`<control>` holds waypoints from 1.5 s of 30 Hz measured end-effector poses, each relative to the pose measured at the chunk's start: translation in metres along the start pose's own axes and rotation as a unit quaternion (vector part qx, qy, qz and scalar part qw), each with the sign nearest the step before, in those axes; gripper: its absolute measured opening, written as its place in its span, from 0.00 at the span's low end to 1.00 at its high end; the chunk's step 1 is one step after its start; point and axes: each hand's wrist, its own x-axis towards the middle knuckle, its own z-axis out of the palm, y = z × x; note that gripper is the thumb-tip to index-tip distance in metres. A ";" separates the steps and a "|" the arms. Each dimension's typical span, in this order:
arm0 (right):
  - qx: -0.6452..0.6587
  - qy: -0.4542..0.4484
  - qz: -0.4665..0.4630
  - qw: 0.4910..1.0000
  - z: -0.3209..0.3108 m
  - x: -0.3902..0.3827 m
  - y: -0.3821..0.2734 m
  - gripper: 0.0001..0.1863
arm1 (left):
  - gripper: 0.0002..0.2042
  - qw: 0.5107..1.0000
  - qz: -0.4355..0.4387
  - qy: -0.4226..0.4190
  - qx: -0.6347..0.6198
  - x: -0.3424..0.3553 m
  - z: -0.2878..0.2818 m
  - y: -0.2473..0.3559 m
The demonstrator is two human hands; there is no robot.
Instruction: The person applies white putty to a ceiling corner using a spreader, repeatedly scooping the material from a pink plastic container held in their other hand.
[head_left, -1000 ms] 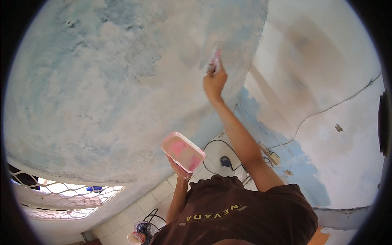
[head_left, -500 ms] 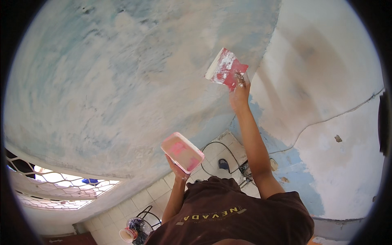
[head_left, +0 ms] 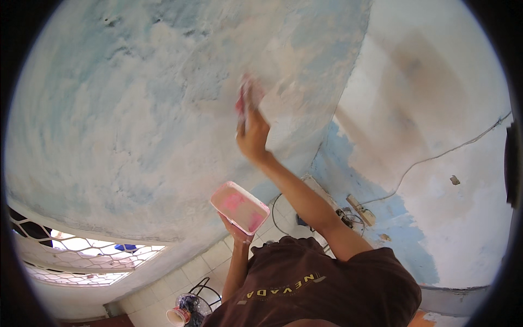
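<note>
In my left hand (head_left: 238,231) is a shallow pinkish-white rectangular tray (head_left: 255,195), gripped from below and smeared inside with pink and whitish paste. My right hand (head_left: 253,133) reaches up to the wall (head_left: 136,120), its fingers closed on a red, white-smeared putty knife (head_left: 249,92). Motion smears the blade, which is seen nearly edge-on at the wall's surface; whether it touches cannot be made out. Patchy bluish and beige filler covers that wall.
A second wall (head_left: 414,218) meets it at a corner on the right, with a cable (head_left: 436,159) running across. Lower left is a window grille (head_left: 81,253). A paper cup (head_left: 178,316) and a dark-framed stool (head_left: 204,289) stand over the tiled floor (head_left: 196,268).
My right hand has swept left across the wall with the putty knife, whose blade has turned from broadside to nearly edge-on. The tray in my left hand has shifted slightly left and down.
</note>
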 end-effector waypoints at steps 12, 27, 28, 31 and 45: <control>-0.069 0.108 0.220 0.967 -0.102 0.085 0.092 0.24 | 0.35 0.998 -0.050 -0.043 -0.008 -0.002 -0.007 -0.003; -0.014 0.144 0.120 0.982 -0.101 0.086 0.074 0.16 | 0.32 0.997 -0.072 -0.018 0.012 0.005 0.007 -0.006; -0.011 0.164 0.128 0.978 -0.112 0.116 0.100 0.18 | 0.32 0.997 -0.073 -0.022 0.005 0.005 0.002 -0.008; -0.093 0.178 0.082 0.976 -0.104 0.122 0.148 0.22 | 0.32 0.996 -0.078 -0.030 -0.013 0.009 -0.009 -0.010; -0.069 0.051 0.155 0.984 -0.120 0.049 0.111 0.21 | 0.31 0.997 -0.068 -0.009 -0.037 0.019 -0.007 -0.012</control>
